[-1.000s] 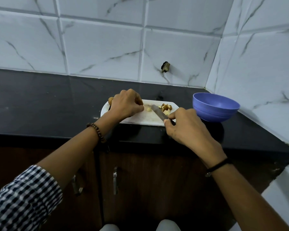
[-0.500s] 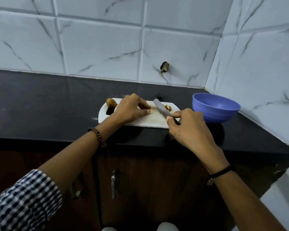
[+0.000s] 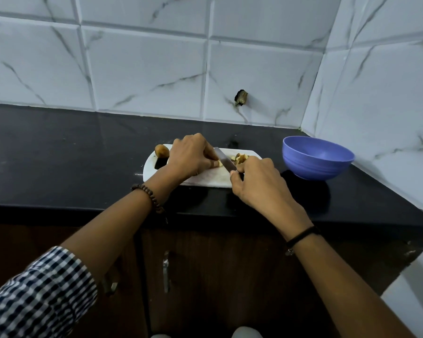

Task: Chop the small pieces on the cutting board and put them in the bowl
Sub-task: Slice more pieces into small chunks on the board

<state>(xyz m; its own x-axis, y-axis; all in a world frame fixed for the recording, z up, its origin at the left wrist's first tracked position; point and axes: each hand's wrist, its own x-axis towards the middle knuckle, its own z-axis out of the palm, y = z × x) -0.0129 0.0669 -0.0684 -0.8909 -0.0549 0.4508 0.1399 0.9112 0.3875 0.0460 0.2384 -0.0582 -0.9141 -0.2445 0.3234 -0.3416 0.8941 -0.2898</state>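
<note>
On my feed, the left hand [image 3: 191,154] pinned 1 pale piece [image 3: 219,163] under curled fingertips on the white cutting board [image 3: 205,180]. The knife [image 3: 224,161], its handle clamped in the right hand [image 3: 257,181], met the piece just beside those fingertips. Cut pieces [image 3: 239,158] lay beyond the blade. The blue bowl [image 3: 318,157] stood right of the knuckles on the black counter [image 3: 71,154], near the tiled corner.

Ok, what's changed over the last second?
The right hand lifted the knife and has brought it back down against the pale piece the left hand pins on the cutting board. The cut pile, the brown lump and the bowl stayed put.
</note>
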